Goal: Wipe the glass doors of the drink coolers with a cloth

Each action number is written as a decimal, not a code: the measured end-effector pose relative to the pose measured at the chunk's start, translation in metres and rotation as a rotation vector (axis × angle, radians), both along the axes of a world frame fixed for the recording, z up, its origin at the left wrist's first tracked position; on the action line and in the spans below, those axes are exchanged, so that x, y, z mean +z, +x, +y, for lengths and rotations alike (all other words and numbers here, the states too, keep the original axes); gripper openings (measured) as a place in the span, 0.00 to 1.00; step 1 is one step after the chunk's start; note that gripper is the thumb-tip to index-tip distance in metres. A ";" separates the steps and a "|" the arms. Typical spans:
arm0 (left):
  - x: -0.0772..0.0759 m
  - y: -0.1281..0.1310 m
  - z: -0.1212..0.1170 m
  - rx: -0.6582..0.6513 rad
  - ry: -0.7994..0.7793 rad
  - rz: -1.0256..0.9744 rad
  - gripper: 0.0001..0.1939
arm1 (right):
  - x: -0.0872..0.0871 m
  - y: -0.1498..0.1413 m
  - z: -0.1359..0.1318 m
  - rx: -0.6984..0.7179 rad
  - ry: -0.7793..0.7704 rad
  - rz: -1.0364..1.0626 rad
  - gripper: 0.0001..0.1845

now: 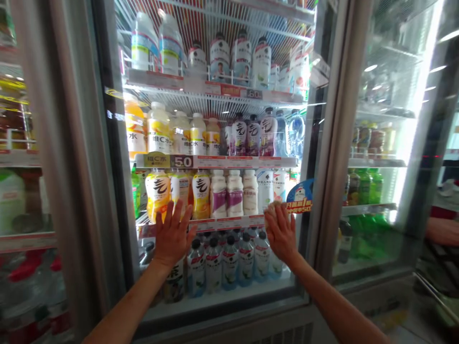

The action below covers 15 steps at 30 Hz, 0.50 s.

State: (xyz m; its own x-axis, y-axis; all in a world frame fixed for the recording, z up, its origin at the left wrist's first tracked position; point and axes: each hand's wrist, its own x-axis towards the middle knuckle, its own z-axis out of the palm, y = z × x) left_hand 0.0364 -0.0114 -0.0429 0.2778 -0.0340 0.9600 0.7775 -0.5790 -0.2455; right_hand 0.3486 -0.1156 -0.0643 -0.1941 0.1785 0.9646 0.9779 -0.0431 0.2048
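My left hand (173, 235) lies flat with fingers spread, at the glass door (229, 310) of a drinks fridge, in front of yellow-labelled bottles (158, 191). To the right, my right hand (282, 231) has its fingers bent over a pale, crumpled piece that looks like a cloth (277, 204), mostly hidden under the fingers. Just beside it a blue round sticker (300, 197) with red and yellow print shows on the door. Between my hands, behind the glass, stand white bottles with purple labels (234, 195).
Clear bottles with dark caps (230, 263) fill the bottom shelf; more drinks stand on the shelves above. Metal door frames (332, 143) rise at either side, with neighbouring fridges beyond. Another person's arm (442, 231) shows at the far right edge.
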 end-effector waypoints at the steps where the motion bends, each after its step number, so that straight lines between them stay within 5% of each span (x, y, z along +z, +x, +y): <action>1: 0.000 0.000 0.000 -0.007 -0.007 0.000 0.37 | -0.013 0.001 -0.004 0.003 -0.031 -0.021 0.32; 4: 0.000 -0.001 0.001 -0.021 -0.019 -0.010 0.37 | -0.015 0.011 -0.006 -0.010 -0.048 -0.036 0.31; 9: 0.000 0.000 0.001 -0.021 0.011 -0.002 0.37 | 0.049 0.024 0.008 -0.083 0.113 0.095 0.30; 15: 0.008 -0.007 -0.005 -0.050 0.024 0.023 0.37 | 0.034 0.026 0.002 -0.045 0.042 -0.042 0.33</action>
State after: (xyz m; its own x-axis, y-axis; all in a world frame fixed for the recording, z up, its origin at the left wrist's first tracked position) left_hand 0.0292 -0.0162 -0.0350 0.2967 -0.0713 0.9523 0.7420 -0.6105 -0.2769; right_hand 0.3751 -0.1135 -0.0300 -0.2272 0.1479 0.9626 0.9654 -0.0960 0.2426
